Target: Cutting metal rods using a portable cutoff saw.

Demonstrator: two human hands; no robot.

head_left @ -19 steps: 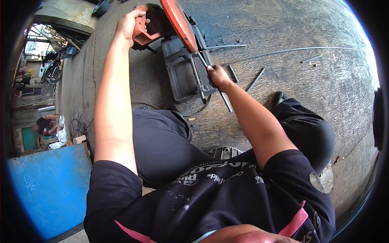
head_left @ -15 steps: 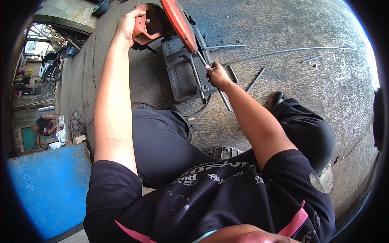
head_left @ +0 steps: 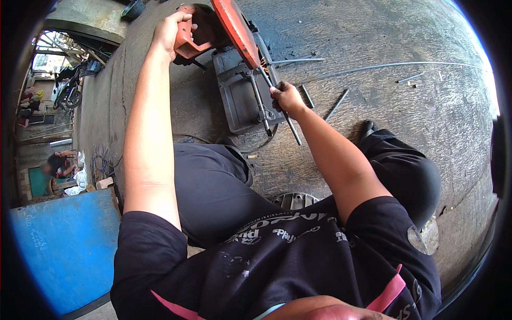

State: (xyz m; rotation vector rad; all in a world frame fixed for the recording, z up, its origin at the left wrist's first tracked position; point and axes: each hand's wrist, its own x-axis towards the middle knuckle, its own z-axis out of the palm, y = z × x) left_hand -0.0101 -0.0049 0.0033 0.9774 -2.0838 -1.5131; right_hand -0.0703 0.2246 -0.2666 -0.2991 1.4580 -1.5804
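My left hand (head_left: 173, 32) is wrapped round the orange-red handle (head_left: 186, 47) of a chop saw. The saw's red blade guard (head_left: 237, 33) slants down over the grey metal base (head_left: 234, 106), which has a clamp screw (head_left: 256, 98) along it. With its fingers closed, my right hand (head_left: 288, 100) grips a thin metal rod (head_left: 293, 131). The rod's far end runs in under the guard's lower tip; its near end sticks out toward me. Orange sparks (head_left: 263, 63) show beside that tip. The cutting point itself is hidden by the guard.
Cut metal pieces (head_left: 336, 105) and a long thin bar (head_left: 384, 65) lie on the floor to the right. A dark cable (head_left: 266, 143) curves by the base. At the left stands a blue panel (head_left: 66, 248); another person (head_left: 61, 164) is beyond it. A ribbed metal part (head_left: 293, 200) sits between my legs.
Orange sparks have appeared beside the guard's lower tip, where none showed before. The rod's near end has shifted very slightly. My left hand keeps its hold on the handle.
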